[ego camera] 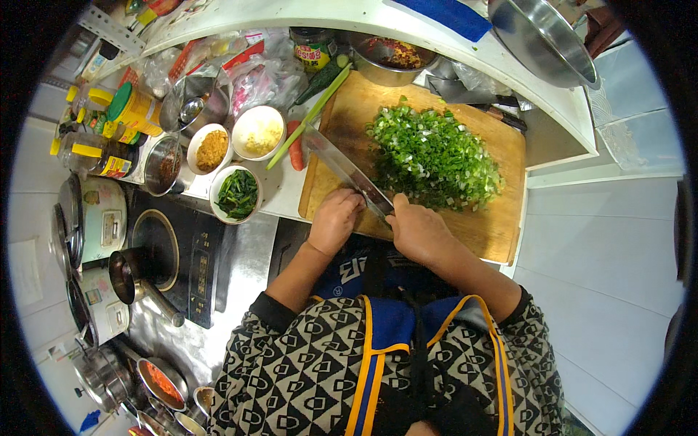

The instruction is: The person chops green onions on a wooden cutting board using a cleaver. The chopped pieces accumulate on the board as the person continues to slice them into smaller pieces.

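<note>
A large heap of chopped green onions [436, 155] lies on the wooden cutting board [504, 234]. My right hand [422, 226] grips the handle end of a wide-bladed kitchen knife [343, 166], whose blade slants up and to the left over the board's left part. Close to the blade's lower edge is my left hand [337, 218], fingers bent, at the board's near edge; whether it pinches the blade or something small is hidden. Left of the board, a carrot [295, 146] and a long green stalk [316, 111] lie beside a cucumber [323, 79].
White bowls of minced garlic [259, 132], brown bits [210, 149] and leafy greens [236, 193] stand left of the board. An induction cooker [202, 261] and a small pan [124, 275] are at lower left. A second knife [499, 115] and a steel basin [392, 73] are at the back.
</note>
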Demonstrator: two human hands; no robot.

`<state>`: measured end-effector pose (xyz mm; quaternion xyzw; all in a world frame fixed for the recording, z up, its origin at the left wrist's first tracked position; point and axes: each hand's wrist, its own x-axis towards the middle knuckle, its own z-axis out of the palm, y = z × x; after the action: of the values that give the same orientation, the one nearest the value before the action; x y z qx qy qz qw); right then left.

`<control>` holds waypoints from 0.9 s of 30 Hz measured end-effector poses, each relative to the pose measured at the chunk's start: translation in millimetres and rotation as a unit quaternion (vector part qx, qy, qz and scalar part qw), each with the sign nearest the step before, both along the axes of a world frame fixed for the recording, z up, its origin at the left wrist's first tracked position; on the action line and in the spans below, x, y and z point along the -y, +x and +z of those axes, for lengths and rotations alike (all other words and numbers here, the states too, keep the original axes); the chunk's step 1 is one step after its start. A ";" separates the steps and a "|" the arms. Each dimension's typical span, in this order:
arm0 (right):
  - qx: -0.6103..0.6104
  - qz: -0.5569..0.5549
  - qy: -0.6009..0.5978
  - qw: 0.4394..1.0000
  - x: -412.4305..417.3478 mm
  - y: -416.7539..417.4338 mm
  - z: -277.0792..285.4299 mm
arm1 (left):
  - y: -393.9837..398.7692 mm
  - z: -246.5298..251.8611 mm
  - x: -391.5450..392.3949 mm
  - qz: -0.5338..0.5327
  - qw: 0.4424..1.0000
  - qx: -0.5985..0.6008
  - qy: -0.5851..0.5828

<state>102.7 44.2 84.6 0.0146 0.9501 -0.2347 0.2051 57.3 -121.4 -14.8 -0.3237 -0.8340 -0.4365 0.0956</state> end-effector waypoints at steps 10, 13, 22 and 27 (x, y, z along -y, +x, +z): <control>-0.059 -0.065 -0.040 0.995 -6.0 -17.5 -12.5 | 2.0 13.7 9.3 -0.029 0.995 0.092 -0.011; -0.064 -0.073 -0.039 0.995 -12.0 -11.4 -3.9 | 4.8 19.1 13.7 0.024 0.994 0.102 0.032; 0.003 -0.006 -0.032 0.999 -2.1 -0.5 5.4 | 10.9 10.7 11.5 0.057 0.997 0.044 -0.028; 0.043 -0.021 -0.024 0.999 8.5 -4.2 -0.3 | 10.0 7.3 4.1 0.086 0.995 0.018 -0.052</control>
<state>98.4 35.7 84.3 0.0394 0.9339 -0.2612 0.2410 67.2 -125.6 -7.5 -0.2472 -0.8821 -0.3880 0.1009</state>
